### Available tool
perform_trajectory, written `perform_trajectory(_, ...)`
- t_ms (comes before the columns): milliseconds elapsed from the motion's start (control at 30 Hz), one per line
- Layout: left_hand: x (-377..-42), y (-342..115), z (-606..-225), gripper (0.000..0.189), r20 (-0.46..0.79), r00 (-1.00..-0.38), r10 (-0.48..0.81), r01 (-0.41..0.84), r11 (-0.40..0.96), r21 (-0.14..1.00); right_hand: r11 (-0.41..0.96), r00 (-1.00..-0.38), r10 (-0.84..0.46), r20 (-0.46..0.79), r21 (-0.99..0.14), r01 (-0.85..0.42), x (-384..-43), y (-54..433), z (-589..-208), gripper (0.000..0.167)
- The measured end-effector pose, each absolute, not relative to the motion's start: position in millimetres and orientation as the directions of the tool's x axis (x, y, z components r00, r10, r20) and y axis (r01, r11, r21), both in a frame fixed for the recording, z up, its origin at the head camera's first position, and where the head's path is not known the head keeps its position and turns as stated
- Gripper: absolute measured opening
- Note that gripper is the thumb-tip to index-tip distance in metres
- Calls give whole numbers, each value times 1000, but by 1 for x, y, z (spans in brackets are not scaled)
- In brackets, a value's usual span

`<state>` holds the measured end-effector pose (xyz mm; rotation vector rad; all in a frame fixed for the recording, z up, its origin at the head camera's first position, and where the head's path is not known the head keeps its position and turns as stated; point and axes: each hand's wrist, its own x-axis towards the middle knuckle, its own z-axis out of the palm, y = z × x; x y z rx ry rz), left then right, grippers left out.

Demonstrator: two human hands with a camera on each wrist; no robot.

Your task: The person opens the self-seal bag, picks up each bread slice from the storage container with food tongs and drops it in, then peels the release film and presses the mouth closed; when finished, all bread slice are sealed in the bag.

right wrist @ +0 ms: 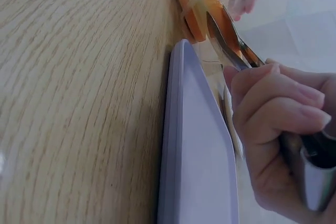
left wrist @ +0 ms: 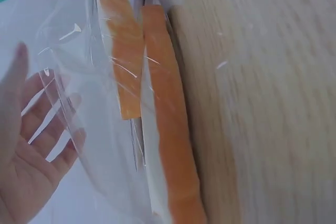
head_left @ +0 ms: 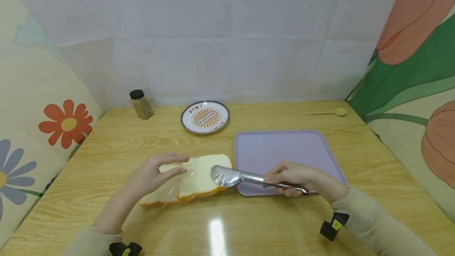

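Two slices of bread, white with orange-brown crusts, lie overlapping in a clear plastic bag on the table. The upper slice is on the right, partly over the lower slice. My left hand hovers above the left part of the bread, thumb and fingers spread apart; the left wrist view has it beside the bag's loose film. With my right hand I grip metal tongs by their handle. The tongs' scalloped head reaches the right end of the upper slice, one arm on each side of it.
A lilac tray lies right of the bread, under my right hand and the tongs. Farther back are a round patterned plate, a black-capped spice jar and a pale yellow spoon. A white cloth hangs behind the table.
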<state>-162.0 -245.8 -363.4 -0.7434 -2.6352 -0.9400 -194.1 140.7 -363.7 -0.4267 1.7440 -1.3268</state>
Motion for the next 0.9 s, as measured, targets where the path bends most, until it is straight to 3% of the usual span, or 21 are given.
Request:
perform_trajectory(200,-165,-243,-366,16,463,-797,389,594,648,478,369,-553,-706,-443,-896,247,-194,142,-365,41)
perform_trajectory(533,-164,-233,-373,16,572,-786,235,587,577,569,434,-612,-656,-441,-884,172,-196,139,-366,35)
perform_trajectory(733,-162,-234,-370,16,571,-793,214,585,528,615,444,-605,-648,-463,-875,194,-198,137,-366,38)
perform_trajectory(900,-161,-234,-371,16,565,-796,216,586,511,630,433,-640,-632,-436,-884,176,-199,135,-368,37)
